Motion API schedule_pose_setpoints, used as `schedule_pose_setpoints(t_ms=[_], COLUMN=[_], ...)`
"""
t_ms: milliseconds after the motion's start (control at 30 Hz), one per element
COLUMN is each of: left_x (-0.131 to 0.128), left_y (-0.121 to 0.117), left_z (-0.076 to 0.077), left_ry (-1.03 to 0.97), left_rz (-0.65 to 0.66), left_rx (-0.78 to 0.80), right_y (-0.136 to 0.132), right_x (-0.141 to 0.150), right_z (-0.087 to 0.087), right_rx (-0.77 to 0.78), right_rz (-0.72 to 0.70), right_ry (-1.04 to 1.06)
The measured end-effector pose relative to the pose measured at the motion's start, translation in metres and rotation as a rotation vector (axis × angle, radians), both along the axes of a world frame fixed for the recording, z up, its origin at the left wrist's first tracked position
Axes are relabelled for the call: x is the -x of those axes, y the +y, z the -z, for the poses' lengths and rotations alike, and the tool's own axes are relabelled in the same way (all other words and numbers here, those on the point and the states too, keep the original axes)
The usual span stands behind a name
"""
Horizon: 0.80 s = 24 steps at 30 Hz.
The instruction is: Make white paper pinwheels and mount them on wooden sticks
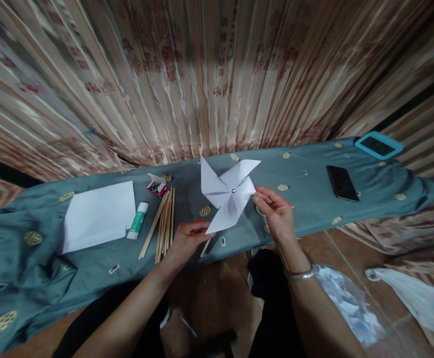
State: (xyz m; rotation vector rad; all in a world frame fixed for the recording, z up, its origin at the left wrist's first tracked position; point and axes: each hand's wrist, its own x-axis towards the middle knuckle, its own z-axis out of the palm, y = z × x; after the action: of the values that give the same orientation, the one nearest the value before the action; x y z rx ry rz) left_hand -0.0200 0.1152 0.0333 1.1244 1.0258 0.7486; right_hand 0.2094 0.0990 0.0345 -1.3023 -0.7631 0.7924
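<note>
A white paper pinwheel with a silver pin at its centre is held up over the cloth-covered table. My right hand pinches the edge of its right blade between thumb and fingers. Close under the lower blade, my left hand is closed at the pinwheel, its fingertips partly hidden behind the paper. The end of a thin wooden stick shows below that blade; whether the left fingers grip the stick or the paper is hard to see.
Left of the pinwheel lie several wooden sticks, an open small box of pins, a glue stick and white paper sheets. To the right are a phone and a blue-framed device. A curtain hangs behind.
</note>
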Motion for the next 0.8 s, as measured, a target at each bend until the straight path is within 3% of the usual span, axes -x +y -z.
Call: schedule_pose_setpoints(t_ms=[400, 800], left_x=[0.003, 0.004], left_y=[0.005, 0.008], left_z=[0.007, 0.002], left_ry=[0.001, 0.012], left_rz=[-0.1, -0.151], left_rx=[0.005, -0.038], right_y=[-0.006, -0.011], right_x=[0.01, 0.025], right_z=[-0.01, -0.01], right_rx=[0.028, 0.074], right_rz=[-0.058, -0.159], right_ry=[0.085, 0.176])
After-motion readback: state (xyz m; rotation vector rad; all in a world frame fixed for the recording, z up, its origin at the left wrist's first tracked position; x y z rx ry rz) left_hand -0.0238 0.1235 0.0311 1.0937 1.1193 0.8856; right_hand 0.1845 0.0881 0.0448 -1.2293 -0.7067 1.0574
